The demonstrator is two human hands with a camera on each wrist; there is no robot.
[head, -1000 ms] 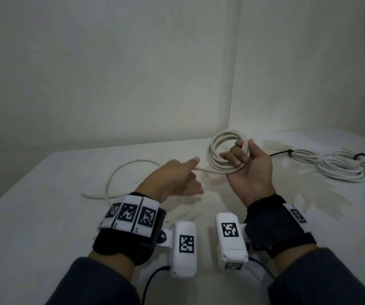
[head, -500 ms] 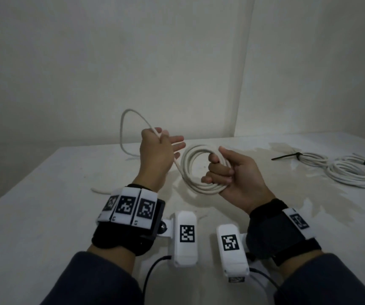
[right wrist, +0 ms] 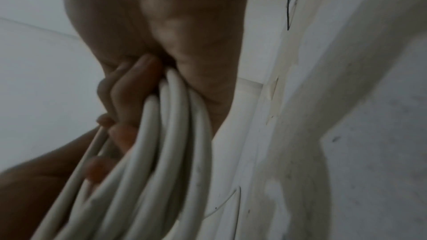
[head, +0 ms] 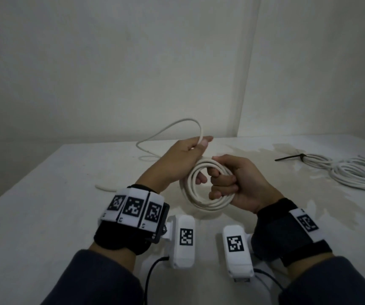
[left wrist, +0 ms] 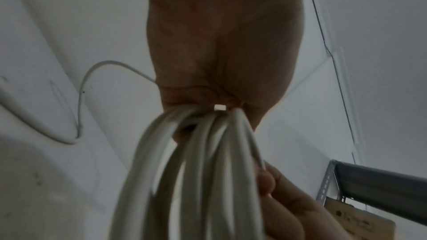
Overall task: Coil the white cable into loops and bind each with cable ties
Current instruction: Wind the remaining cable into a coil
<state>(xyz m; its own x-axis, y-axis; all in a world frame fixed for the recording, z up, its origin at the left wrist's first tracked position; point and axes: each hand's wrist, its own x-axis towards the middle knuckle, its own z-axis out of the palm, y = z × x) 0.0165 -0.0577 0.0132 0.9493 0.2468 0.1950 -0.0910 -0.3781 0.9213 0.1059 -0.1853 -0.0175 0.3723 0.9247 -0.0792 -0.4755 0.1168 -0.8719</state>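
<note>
A coil of white cable [head: 196,195] with several loops hangs upright above the table, between my hands. My right hand [head: 232,183] grips the coil's right side with curled fingers; in the right wrist view the loops [right wrist: 161,134] run out of that fist. My left hand [head: 190,155] sits at the coil's top left and pinches the loose strand [head: 177,125], which arches up and back down to the table. From the left wrist camera, the loops [left wrist: 196,161] pass under the left palm.
Bound white coils [head: 353,177] lie at the table's right, one with a black cable tie [head: 291,157] sticking out. The loose cable end [head: 105,187] trails on the table at the left. Walls meet in a corner behind the white table [head: 45,216].
My left hand has swung right with the strand, laying it toward the coil's top. The coil and my right hand have come lower and nearer to me.
</note>
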